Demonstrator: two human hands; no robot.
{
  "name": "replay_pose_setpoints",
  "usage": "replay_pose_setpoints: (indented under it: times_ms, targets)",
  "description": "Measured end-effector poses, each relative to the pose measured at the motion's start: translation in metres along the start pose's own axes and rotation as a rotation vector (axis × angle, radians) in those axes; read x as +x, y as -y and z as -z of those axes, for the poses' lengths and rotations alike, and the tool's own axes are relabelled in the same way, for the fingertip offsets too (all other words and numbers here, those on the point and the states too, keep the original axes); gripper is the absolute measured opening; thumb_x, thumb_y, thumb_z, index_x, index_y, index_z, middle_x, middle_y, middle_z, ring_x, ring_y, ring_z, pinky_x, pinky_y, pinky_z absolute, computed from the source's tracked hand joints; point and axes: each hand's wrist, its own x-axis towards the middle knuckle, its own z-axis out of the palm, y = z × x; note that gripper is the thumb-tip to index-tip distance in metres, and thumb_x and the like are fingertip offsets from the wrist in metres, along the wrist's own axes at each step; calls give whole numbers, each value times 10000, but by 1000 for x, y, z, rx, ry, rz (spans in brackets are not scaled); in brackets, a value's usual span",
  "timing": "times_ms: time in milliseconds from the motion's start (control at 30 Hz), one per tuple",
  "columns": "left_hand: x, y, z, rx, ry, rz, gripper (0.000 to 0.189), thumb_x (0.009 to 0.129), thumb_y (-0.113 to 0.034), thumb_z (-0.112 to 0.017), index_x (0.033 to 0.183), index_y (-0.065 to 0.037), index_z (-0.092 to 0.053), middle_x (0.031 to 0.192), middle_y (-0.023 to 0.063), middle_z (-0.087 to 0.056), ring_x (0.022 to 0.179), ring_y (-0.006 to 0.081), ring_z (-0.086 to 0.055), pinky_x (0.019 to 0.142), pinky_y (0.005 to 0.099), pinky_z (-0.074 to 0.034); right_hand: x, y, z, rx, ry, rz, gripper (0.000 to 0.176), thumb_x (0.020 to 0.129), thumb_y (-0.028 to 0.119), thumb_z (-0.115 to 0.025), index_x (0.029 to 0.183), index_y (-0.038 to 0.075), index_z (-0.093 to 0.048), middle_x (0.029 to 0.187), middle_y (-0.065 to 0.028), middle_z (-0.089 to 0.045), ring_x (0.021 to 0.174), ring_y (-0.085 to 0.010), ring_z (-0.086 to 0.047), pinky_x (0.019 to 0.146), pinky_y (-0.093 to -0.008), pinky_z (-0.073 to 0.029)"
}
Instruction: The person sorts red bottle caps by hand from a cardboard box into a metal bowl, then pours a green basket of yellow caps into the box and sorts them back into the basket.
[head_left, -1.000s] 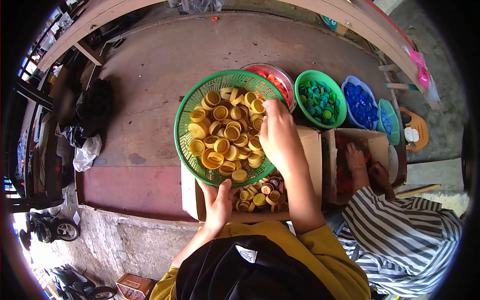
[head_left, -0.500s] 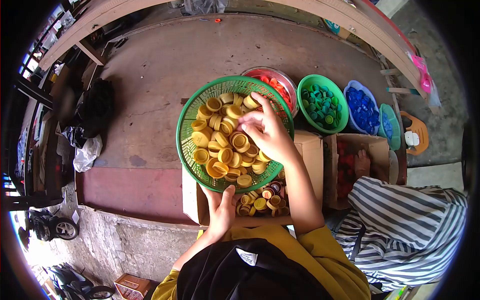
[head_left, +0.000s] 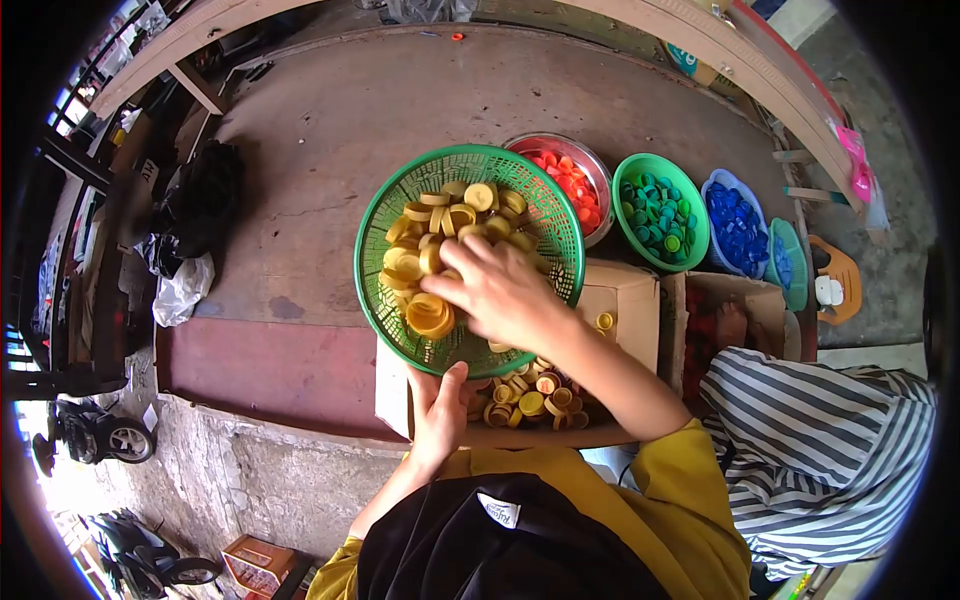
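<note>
Bright, even daylight (glare lower left), strong fisheye distortion, dark corners.

So the layout: the basket (head_left: pixel 385 300) is held over a box (head_left: pixel 625 300), and the box stands at the near edge of the surface (head_left: pixel 330 120). Caps (head_left: pixel 430 255) pile inside the basket, and more caps (head_left: pixel 530 400) lie in the box underneath. The left hand (head_left: pixel 440 405) grips the basket's near rim from below, while the right hand (head_left: pixel 495 295) lies on the caps inside. Going right from the basket there's a row: first bowl (head_left: pixel 608 200), second bowl (head_left: pixel 660 158), third bowl (head_left: pixel 725 174), then a small basket (head_left: pixel 795 265). A second box (head_left: pixel 760 290) stands right of the first, with another person's hand (head_left: pixel 735 325) in it. Bags (head_left: pixel 200 200) sit far left.
</note>
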Motion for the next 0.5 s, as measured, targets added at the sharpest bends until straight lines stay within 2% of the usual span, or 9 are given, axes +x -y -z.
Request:
replay_pose_setpoints:
  times_ms: [33, 133, 200, 400, 500]
  targets:
    - [1, 0, 3, 26, 2, 6, 598, 802, 119, -329, 1338, -79, -150, 1287, 159, -315, 1138, 289, -439, 871, 435, -486, 5, -9, -4, 68, 43, -22, 294, 744, 68, -567, 1031, 128, -588, 1052, -90, -473, 945, -192, -477, 598, -244, -465]
    - [2, -4, 6, 35, 2, 49, 593, 801, 106, -325, 1336, -79, -147, 1283, 167, -322, 1125, 300, -454, 873, 443, -484, 16, -34, -3, 212, -17, -22, 216, 748, 46, -567, 952, 87, -625, 1023, -110, -533, 863, -191, -560, 591, -269, -523]
    - [2, -5, 10, -3, 18, 75, 590, 801, 98, -323, 1335, -80, -147, 1280, 171, -328, 1123, 304, -457, 872, 447, -483, 23, -44, 13, 361, 84, -64, 274, 673, 13, -630, 934, 97, -636, 932, -92, -557, 747, -212, -594, 630, -297, -529]
    - [3, -11, 15, -16, 57, 109, 591, 808, 74, -307, 1342, -87, -114, 1280, 184, -329, 1129, 312, -456, 881, 436, -477, 25, -58, 17, 605, -8, -51, 333, 627, -24, -639, 946, 70, -627, 893, -78, -564, 766, -232, -581, 670, -317, -489]
    - [2, -14, 20, -44, 105, 144, 596, 844, 43, -353, 1357, -93, -81, 1248, 151, -357, 1070, 236, -490, 835, 360, -499, 25, -59, 24, 664, -32, -65, 355, 629, -21, -646, 974, 53, -616, 896, -86, -582, 809, -238, -582, 701, -328, -485]
